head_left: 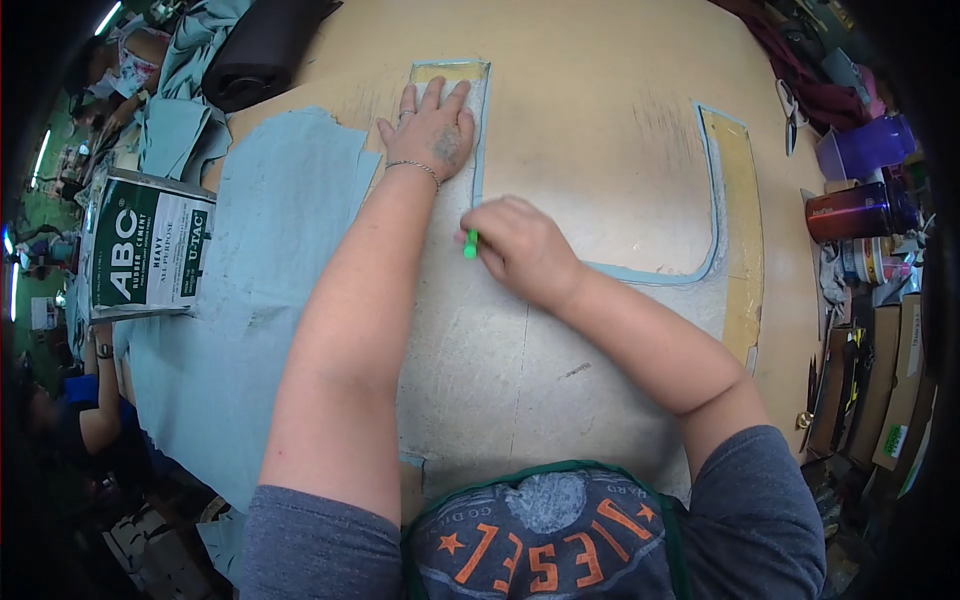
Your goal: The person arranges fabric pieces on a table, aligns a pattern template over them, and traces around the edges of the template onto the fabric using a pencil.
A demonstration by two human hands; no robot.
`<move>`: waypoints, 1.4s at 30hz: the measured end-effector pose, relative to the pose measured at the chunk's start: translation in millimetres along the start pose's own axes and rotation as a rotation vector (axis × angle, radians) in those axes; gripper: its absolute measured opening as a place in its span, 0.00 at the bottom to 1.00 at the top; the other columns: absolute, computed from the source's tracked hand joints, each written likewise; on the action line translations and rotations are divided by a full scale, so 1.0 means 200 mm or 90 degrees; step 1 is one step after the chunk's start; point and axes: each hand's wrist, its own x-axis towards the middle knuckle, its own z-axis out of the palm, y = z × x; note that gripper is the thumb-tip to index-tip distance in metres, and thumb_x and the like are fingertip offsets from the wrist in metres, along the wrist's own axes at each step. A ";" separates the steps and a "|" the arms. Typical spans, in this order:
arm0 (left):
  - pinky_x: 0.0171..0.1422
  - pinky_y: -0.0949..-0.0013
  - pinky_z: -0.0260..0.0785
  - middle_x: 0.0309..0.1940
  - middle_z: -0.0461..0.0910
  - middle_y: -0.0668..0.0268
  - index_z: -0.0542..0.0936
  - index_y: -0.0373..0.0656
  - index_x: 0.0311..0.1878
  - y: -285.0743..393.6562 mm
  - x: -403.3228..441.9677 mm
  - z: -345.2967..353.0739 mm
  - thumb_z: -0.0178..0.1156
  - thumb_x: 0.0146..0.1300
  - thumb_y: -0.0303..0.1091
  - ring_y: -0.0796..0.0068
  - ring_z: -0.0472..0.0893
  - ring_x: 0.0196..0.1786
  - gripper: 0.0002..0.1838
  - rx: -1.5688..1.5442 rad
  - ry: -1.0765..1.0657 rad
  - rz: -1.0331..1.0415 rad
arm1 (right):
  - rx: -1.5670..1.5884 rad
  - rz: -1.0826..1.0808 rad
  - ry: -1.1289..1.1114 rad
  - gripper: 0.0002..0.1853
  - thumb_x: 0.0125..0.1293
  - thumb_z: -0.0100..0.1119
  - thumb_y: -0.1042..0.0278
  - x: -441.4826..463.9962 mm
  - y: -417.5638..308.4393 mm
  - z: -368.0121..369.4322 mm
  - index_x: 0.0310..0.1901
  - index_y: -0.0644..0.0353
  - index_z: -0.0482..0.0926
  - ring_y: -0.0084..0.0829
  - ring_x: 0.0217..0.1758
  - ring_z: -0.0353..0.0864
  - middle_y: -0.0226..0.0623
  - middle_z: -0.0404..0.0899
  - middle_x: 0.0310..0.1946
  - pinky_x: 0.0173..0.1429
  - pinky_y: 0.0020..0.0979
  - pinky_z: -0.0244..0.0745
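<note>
My left hand point(432, 128) lies flat with fingers spread on the upper left arm of a grey U-shaped pattern sheet point(470, 340). Closed around a bright green pen point(470, 245) is my right hand point(522, 250), just below the left hand at the inner edge of that arm. The pen's tip is hidden by the fingers. Yellowish strips point(740, 220) cover the pattern's right side and its top left end. Along the inner cut-out a narrow light blue border shows beside the pattern.
Light blue sheet material point(230, 380) spreads across the left side, with an ABC rubber cement can point(150, 245) on it. A dark roll point(255, 60) lies at the back left. Scissors point(790, 115), a tumbler point(850, 212) and a purple container point(865, 148) line the right edge. Another person's arm point(100, 400) shows at far left.
</note>
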 end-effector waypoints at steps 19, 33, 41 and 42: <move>0.64 0.34 0.42 0.68 0.50 0.74 0.58 0.69 0.65 -0.01 0.03 0.02 0.37 0.64 0.49 0.62 0.48 0.71 0.24 0.065 0.006 0.008 | 0.014 0.419 -0.043 0.07 0.58 0.58 0.69 -0.64 0.17 -0.99 0.33 0.62 0.72 0.32 0.39 0.72 0.35 0.72 0.29 0.45 0.31 0.67; 0.65 0.36 0.41 0.68 0.52 0.74 0.59 0.69 0.64 -0.03 0.03 0.03 0.37 0.64 0.49 0.63 0.49 0.70 0.23 0.086 0.012 0.014 | 0.173 0.450 -0.104 0.07 0.62 0.54 0.70 -0.20 0.93 -1.23 0.39 0.61 0.70 0.22 0.36 0.76 0.32 0.75 0.31 0.43 0.23 0.71; 0.66 0.38 0.42 0.67 0.53 0.71 0.60 0.66 0.64 -0.08 0.05 0.06 0.37 0.65 0.48 0.63 0.49 0.70 0.24 0.069 0.036 0.048 | 0.281 0.455 0.017 0.05 0.65 0.51 0.68 -0.01 1.36 -1.24 0.38 0.58 0.69 0.22 0.37 0.76 0.33 0.76 0.31 0.42 0.19 0.73; 0.65 0.38 0.42 0.67 0.53 0.71 0.60 0.66 0.65 -0.08 0.05 0.06 0.37 0.65 0.48 0.63 0.49 0.70 0.24 0.070 0.037 0.052 | 0.341 0.449 0.060 0.05 0.65 0.51 0.67 -0.03 1.38 -1.25 0.38 0.58 0.69 0.22 0.37 0.77 0.34 0.76 0.32 0.41 0.18 0.72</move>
